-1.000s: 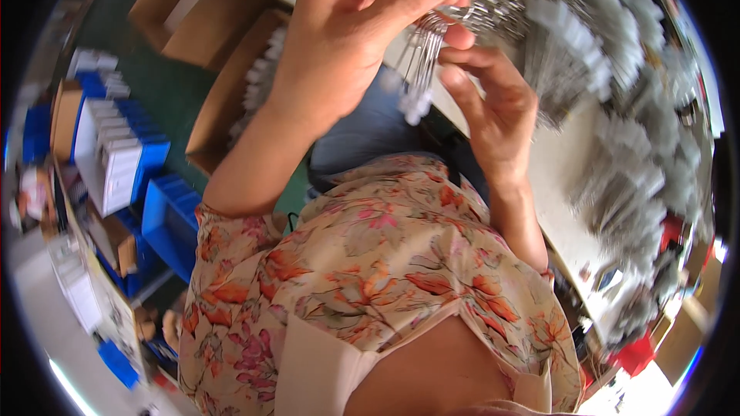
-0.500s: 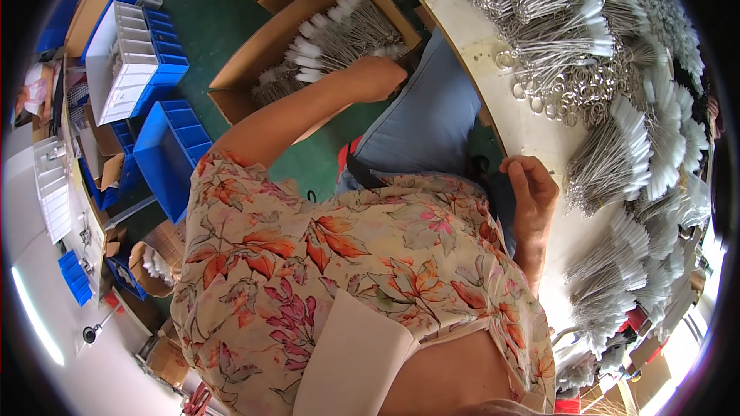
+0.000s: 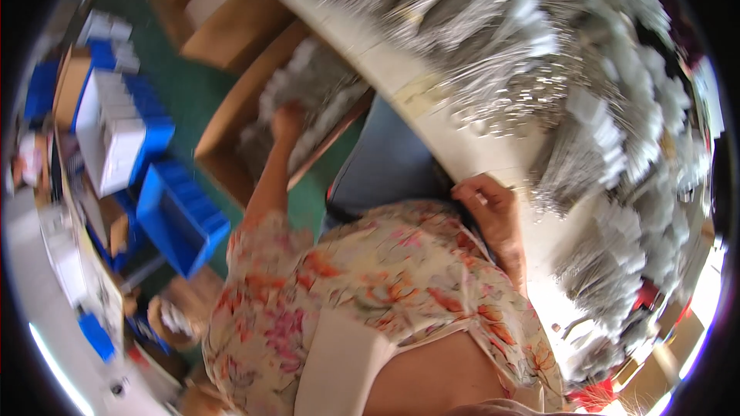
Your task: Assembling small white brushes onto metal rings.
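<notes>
My left hand (image 3: pixel 288 120) reaches down into a cardboard box (image 3: pixel 223 142) on the left, among white-bristled wire brushes (image 3: pixel 308 81). Motion smears its fingers, so their grip is hidden. At the near edge of the pale table, my right hand (image 3: pixel 490 206) is closed, fingers curled in toward the thumb. Whatever it may hold is too small to make out. Bundles of long wire-handled brushes (image 3: pixel 501 69) with white bristles are heaped on the table (image 3: pixel 378 35) beyond it, some with ring-shaped wire ends.
Another open cardboard box (image 3: pixel 239 23) stands behind the first. Blue bins (image 3: pixel 181 216) and a white-and-blue bin stack (image 3: pixel 116 135) are at the left. My legs (image 3: pixel 389 162) sit between the box and the table edge. More brush bundles (image 3: pixel 605 254) lie at the right.
My left hand has moved left and deeper over the brushes in the box. My view has turned, and the picture is more blurred. My right hand stays by the table edge, curled.
</notes>
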`<state>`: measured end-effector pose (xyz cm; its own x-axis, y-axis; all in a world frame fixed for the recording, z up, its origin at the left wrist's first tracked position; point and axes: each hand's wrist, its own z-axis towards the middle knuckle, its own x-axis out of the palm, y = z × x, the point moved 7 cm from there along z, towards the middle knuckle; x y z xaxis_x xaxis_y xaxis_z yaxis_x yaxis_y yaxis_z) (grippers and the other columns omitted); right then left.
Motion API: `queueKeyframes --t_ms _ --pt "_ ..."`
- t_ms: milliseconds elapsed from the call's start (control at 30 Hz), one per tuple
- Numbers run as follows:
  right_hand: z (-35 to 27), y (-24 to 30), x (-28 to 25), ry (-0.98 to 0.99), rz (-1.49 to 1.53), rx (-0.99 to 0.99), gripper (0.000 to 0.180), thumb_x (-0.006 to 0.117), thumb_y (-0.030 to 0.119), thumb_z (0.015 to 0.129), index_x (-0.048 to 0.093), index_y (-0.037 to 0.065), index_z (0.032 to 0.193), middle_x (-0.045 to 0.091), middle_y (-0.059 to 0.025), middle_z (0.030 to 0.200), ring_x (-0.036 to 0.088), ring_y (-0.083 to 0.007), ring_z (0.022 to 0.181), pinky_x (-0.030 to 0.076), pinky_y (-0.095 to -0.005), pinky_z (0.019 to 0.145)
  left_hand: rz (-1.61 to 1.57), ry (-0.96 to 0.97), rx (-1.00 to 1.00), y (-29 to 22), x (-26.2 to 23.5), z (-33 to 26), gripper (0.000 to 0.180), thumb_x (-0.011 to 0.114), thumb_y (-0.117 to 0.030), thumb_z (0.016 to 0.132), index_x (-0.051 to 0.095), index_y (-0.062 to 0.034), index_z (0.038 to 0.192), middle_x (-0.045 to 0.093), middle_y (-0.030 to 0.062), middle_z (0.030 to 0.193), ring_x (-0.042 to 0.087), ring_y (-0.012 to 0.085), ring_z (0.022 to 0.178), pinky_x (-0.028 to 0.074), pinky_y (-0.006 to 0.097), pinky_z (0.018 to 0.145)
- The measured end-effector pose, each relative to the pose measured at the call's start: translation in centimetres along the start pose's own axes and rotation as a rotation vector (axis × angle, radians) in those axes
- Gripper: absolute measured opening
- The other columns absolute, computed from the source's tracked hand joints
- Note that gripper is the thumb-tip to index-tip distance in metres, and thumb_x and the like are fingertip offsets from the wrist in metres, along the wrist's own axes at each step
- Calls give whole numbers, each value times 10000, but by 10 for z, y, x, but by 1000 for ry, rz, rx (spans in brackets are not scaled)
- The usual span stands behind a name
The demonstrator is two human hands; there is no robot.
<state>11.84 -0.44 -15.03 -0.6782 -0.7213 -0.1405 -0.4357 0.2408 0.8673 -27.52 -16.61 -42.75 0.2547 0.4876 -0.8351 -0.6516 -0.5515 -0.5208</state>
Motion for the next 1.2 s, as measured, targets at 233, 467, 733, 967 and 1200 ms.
queueKeyframes --t_ms 233,467,733,967,1200 --pt "10 36 -48 49 -50 -359 108 645 96 803 652 24 883 637 -69 806 590 -145 735 470 -278 661 -627 -546 209 -249 -224 151 155 484 -73 906 567 26 992 617 100 978 582 150 835 488 259 766" --pt "-12 64 -156 -244 -27 -408 136 624 93 826 645 22 940 644 -67 877 608 -137 800 489 -269 721 -516 328 801 -549 -106 262 205 545 -124 879 596 -11 1042 650 91 980 611 150 905 454 260 816" --pt "1 93 -295 -694 -355 -491 134 594 77 828 644 8 932 652 -91 754 613 -117 638 514 -269 593 294 365 782 -576 53 365 171 579 -207 792 605 -62 879 643 133 893 606 314 843 467 394 747" --pt "99 116 -366 -819 -1039 -329 151 556 150 786 643 37 834 641 -155 781 633 -308 749 500 -401 672 314 375 719 -568 58 372 179 545 -232 806 598 -76 874 636 149 895 598 328 877 457 433 753" --pt "130 107 -371 -783 -1102 -61 193 587 202 738 635 38 828 652 -120 836 632 -291 784 490 -389 697 507 190 702 -589 28 352 198 457 -175 851 500 -32 981 631 208 834 601 379 861 456 463 758"
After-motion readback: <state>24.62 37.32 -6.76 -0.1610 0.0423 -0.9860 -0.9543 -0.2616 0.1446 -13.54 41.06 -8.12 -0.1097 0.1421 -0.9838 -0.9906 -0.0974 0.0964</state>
